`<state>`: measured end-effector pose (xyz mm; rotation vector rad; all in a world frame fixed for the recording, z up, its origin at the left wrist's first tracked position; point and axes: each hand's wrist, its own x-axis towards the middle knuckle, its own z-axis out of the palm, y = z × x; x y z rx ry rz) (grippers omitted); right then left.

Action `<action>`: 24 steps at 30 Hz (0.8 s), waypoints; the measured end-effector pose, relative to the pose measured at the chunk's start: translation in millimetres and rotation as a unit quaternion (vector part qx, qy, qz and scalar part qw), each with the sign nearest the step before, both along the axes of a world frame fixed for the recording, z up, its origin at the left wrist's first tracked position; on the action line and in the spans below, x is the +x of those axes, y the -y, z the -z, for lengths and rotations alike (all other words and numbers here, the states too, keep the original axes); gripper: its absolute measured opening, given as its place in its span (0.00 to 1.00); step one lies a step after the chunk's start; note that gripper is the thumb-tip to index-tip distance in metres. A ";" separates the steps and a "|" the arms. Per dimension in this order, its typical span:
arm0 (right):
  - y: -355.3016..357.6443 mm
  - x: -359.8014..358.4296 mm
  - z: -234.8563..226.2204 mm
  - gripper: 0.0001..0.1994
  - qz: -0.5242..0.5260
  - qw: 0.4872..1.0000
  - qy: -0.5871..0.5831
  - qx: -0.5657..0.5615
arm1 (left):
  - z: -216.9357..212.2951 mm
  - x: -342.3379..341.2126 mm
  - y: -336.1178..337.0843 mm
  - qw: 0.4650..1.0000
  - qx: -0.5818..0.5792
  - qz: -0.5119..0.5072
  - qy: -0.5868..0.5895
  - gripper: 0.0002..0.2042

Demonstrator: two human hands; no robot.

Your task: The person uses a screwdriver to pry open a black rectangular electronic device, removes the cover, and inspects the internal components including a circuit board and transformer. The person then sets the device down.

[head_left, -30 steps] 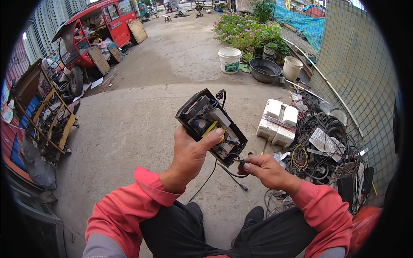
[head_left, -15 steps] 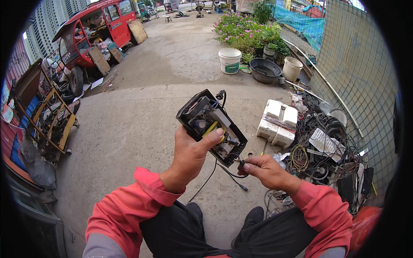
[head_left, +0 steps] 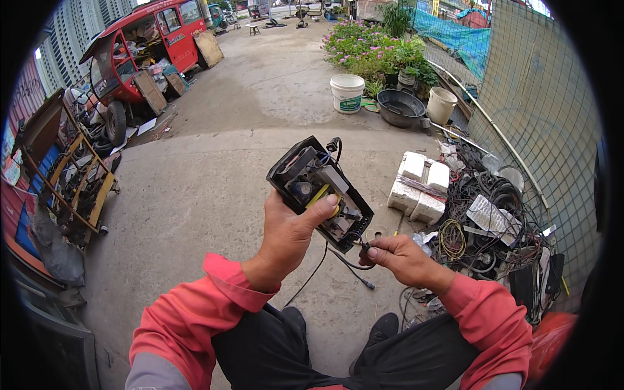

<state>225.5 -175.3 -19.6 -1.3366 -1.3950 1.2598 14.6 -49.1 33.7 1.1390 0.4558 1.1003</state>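
Observation:
An opened black power adapter (head_left: 351, 195), its circuit parts bare, is held tilted above the ground in front of me. My left hand (head_left: 291, 227) grips it from the left side, with the thumb across the yellow part of a transformer (head_left: 318, 195) inside. At the casing's lower right end, my right hand (head_left: 406, 257) pinches a black cable (head_left: 366, 249) between thumb and fingers. More black cord (head_left: 312, 276) hangs below the casing, one length ending in a small plug (head_left: 369, 285). The fingers of my left hand beneath the casing are hidden.
To the right lie white foam blocks (head_left: 419, 188) and a heap of tangled cables and scrap (head_left: 481, 227) along a mesh fence (head_left: 533, 117). Farther off stand a white bucket (head_left: 347, 94), a black basin (head_left: 400, 109) and flowering plants (head_left: 364, 49). A red vehicle (head_left: 162, 39) is at the far left.

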 end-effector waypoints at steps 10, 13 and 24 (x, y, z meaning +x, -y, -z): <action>-0.4 0.2 0.9 0.14 0.001 1.000 0.002 -0.001 | -2.7 -0.7 1.5 1.000 -0.011 0.002 -0.001 0.21; -0.6 -0.1 0.3 0.14 0.001 1.000 0.006 0.000 | -1.8 -0.4 1.1 1.000 -0.011 -0.001 0.003 0.21; -0.5 0.6 0.2 0.14 0.000 1.000 0.006 0.004 | -1.8 0.2 1.1 1.000 -0.007 -0.002 0.003 0.21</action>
